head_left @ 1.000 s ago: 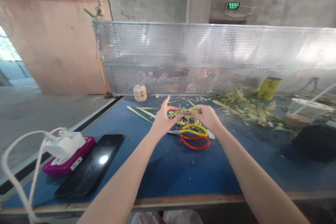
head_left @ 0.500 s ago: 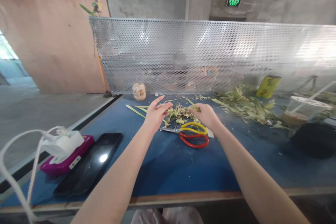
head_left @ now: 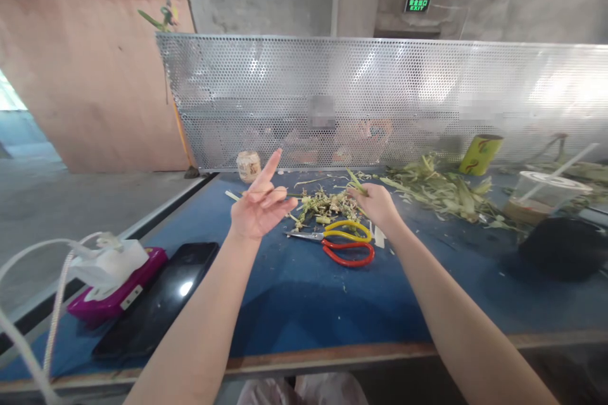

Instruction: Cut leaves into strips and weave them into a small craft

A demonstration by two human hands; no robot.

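My left hand (head_left: 261,209) is raised over the left part of the table, index finger stretched up, thumb apart and the other fingers loosely curled. A thin green strand (head_left: 295,195) shows beside its fingertips; whether they touch it I cannot tell. My right hand (head_left: 377,205) pinches a narrow green leaf strip (head_left: 356,182), which sticks up past the fingers. Between the hands lies a pile of plant scraps (head_left: 327,205). Just in front of it rest scissors (head_left: 323,237) with one yellow and one red handle, blades pointing left.
A purple power strip (head_left: 147,266) with white plugs and a black phone (head_left: 161,304) lie at left. A small jar (head_left: 248,166) stands behind my left hand. At right are leaf husks (head_left: 441,186), a yellow-green can (head_left: 481,155), a lidded cup (head_left: 541,193) and a dark object (head_left: 565,248).
My left hand has moved left, away from the pile, and its index finger now points up. My right hand stays nearly in place, still holding the leaf strip. The view has shifted slightly.
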